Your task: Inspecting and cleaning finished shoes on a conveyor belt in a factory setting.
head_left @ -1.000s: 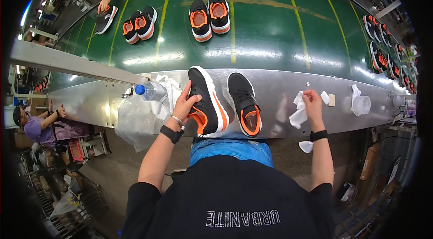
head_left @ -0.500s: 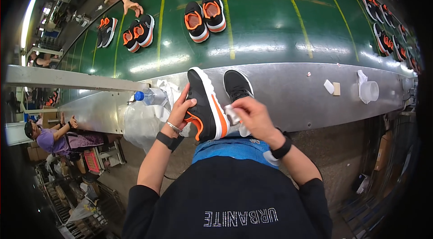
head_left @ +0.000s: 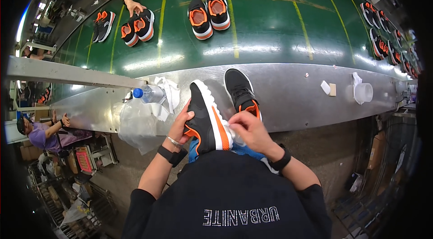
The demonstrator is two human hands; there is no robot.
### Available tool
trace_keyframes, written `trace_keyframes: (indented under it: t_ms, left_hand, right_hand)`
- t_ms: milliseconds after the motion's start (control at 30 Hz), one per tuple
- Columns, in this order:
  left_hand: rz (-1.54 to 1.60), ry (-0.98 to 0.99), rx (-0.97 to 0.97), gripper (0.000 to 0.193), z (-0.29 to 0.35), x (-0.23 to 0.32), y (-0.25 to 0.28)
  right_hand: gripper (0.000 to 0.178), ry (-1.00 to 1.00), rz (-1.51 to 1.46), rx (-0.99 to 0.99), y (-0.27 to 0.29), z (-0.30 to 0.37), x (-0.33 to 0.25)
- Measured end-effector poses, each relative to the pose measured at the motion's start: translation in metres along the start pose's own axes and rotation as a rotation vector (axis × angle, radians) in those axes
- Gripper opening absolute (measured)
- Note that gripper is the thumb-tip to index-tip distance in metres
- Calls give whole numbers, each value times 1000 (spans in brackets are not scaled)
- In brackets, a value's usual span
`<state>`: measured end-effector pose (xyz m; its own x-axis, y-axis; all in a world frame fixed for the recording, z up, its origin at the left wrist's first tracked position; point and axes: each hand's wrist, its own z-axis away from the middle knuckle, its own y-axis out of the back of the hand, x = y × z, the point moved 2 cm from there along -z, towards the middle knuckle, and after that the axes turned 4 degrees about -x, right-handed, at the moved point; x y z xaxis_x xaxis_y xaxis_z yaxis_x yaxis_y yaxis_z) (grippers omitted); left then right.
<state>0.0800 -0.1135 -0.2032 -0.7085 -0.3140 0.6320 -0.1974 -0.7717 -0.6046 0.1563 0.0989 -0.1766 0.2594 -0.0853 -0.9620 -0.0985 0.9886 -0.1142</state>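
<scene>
My left hand (head_left: 182,124) is closed round a black sneaker (head_left: 198,108) with a white sole and orange trim, tilted on its side over the near edge of the metal ledge. Between the pinched fingers of my right hand (head_left: 251,131) is a white cloth (head_left: 227,130), pressed to the orange and white part of the sole near the heel. The second black sneaker (head_left: 239,88) stands upright on the ledge just beyond my right hand, its orange lining partly showing.
Beyond the metal ledge (head_left: 284,99) runs a green conveyor belt (head_left: 266,27) carrying several sneaker pairs. Across it a co-worker's hand (head_left: 133,6) touches one pair. Left lie a bottle (head_left: 151,94), white cloth (head_left: 170,91) and plastic bag (head_left: 135,119); right, a white tub (head_left: 363,92) and small blocks (head_left: 333,89).
The sneaker in my left hand sits slightly lower, and the cloth in my right hand now meets its sole. The co-worker's hand has come down onto a pair on the belt.
</scene>
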Motion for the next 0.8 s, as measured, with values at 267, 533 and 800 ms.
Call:
trace_keyframes:
  t_ms: [267, 533, 800]
  left_hand:
    - [-292, -28, 204, 73, -24, 15, 28]
    - [-1163, -136, 425, 93, -86, -42, 34]
    - [-1113, -18, 410, 92, -97, -61, 19]
  right_hand:
    - [7, -35, 76, 244, 106, 15, 19]
    - [36, 423, 833, 456, 91, -9, 24]
    - [37, 505, 1275, -29, 1, -18, 88]
